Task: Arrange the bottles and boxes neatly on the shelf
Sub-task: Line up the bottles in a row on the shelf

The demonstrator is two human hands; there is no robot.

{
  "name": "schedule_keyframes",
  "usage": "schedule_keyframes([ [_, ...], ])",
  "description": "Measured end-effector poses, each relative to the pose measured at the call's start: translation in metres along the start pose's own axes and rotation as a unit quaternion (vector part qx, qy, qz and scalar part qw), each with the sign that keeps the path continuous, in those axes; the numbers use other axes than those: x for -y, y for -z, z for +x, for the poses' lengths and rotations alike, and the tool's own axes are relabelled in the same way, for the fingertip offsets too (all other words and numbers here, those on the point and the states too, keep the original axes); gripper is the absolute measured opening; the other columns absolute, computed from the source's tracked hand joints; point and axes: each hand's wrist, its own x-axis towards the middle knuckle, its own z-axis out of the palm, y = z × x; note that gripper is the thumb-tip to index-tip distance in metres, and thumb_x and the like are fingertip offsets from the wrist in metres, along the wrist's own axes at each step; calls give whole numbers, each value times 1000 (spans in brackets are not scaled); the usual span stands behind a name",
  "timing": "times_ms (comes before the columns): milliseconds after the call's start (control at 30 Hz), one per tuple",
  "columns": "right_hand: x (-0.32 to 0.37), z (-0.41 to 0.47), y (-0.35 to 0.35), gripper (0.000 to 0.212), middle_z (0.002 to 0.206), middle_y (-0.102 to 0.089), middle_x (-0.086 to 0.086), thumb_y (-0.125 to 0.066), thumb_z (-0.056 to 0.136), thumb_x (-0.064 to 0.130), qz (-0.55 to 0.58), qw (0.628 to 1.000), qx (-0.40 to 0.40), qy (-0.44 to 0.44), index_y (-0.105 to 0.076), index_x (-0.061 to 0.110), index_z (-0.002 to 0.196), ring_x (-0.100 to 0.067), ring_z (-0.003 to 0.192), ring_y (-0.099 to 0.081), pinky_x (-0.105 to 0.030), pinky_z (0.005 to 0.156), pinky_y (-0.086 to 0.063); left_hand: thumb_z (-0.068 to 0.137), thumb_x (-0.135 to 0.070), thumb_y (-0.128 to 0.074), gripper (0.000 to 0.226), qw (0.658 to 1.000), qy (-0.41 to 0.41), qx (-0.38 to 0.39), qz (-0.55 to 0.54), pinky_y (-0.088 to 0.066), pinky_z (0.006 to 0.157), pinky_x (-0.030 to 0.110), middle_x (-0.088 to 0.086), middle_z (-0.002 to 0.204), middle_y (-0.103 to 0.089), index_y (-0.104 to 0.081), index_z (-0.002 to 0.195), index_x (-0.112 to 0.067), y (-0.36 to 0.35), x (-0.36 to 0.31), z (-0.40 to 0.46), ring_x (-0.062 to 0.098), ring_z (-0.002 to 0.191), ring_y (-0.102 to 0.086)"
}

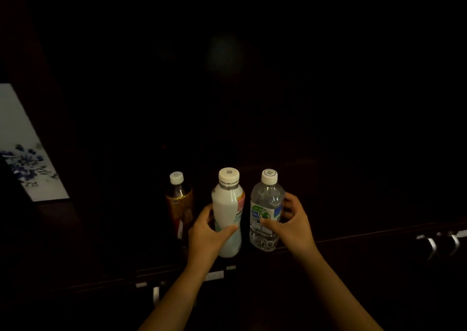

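- Left hand point(205, 232) wraps the milky white bottle point(228, 214); right hand point(293, 219) clasps the clear water bottle point(265, 212) just beside it, both upright at the dark shelf's point(353, 232) front edge.
- Brown tea bottle point(180, 201) stands untouched, outside the left grip.
- Lining-up step, I'd judge: next, square both to the tea bottle, evenly spaced, then let go.

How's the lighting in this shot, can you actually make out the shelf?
Head view: very dim; the shelf is nearly black, and only the three bottles, the left hand and the right hand are lit. Faint hazy spot above; white panel at left looks blurred.
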Motion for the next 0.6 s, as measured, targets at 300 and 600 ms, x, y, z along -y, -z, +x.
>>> schedule_keyframes([
  [300,-35,49,1,70,106,-57,15,-80,62,6,14,999,49,-10,-45,29,117,-1,96,-58,-16,70,-50,65,-17,-80,64,998,31,-55,10,-51,93,41,7,124,-61,-52,123,-18,-34,18,23,19,112,-56],
  [600,-54,74,-8,70,102,-55,19,-81,61,5,11,998,63,-6,-44,34,112,6,89,-58,-9,62,-49,66,-14,-80,65,997,22,-68,-9,-50,91,34,4,121,-61,-52,124,-16,-41,23,47,17,111,-57],
])
